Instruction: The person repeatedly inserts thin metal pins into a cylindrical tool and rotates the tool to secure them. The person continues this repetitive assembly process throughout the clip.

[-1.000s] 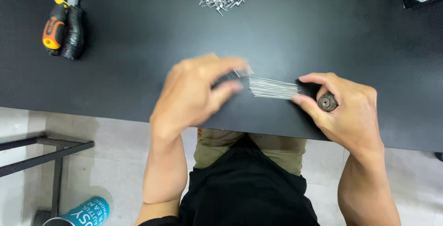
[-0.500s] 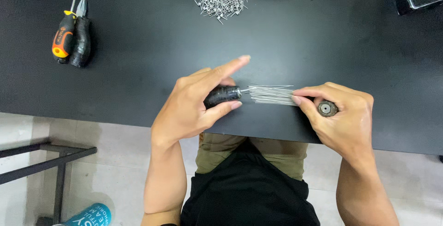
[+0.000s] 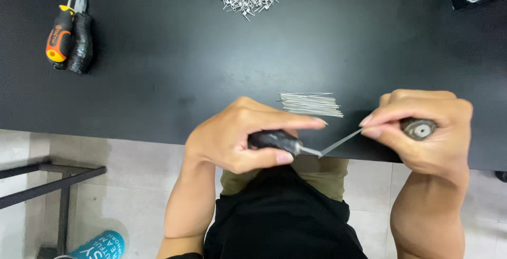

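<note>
Now off wire bundle [image 3: 309, 104] at desk's front edge: left hand [image 3: 237, 142] closed on black tool [image 3: 274, 141], right hand [image 3: 422, 132] pinching single wire [image 3: 340, 142], meeting tool tip.

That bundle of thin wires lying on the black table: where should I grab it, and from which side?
Pinch the wire bundle across its middle, coming down from above. The wires lie flat and roughly parallel, ends pointing left and right, so fingers closing from the near and far sides should gather them. The left hand sits right at its near edge, so approaching from the far side looks clearer.
</note>
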